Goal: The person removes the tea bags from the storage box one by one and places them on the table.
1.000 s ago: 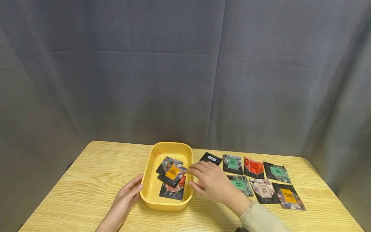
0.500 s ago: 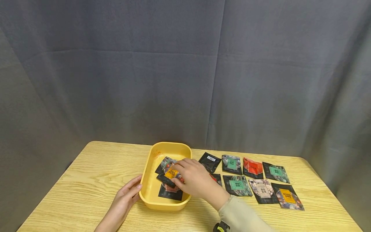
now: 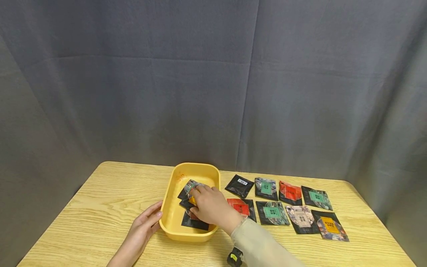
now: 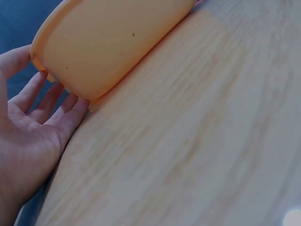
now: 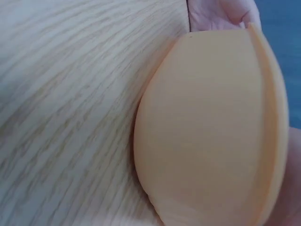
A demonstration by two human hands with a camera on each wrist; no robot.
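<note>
A yellow plastic bin (image 3: 171, 222) stands on the wooden table with several small black packets inside. My left hand (image 3: 141, 228) rests at its left wall, fingertips against the outside, thumb near the rim; the left wrist view has the same fingers touching the bin (image 4: 108, 47). My right hand (image 3: 211, 205) reaches over the right wall into the bin, fingers bent down over an orange-labelled packet (image 3: 192, 200). Its fingertips are largely hidden, so whether they pinch the packet is unclear. Another black packet (image 3: 193, 222) lies below it in the bin, partly covered. The bin's outer wall (image 5: 207, 127) fills the right wrist view.
Right of the bin, packets lie in two rough rows: a plain-backed black one (image 3: 239, 186), red-labelled (image 3: 290, 193), green-labelled (image 3: 272, 213), pale (image 3: 303, 219) and orange-labelled (image 3: 330, 225) ones among them. A grey curtain (image 3: 200, 81) hangs behind the table.
My right hand has moved left from the bin's right rim to over the packets inside, covering most of the orange-labelled one. My left hand has stayed at the left wall.
</note>
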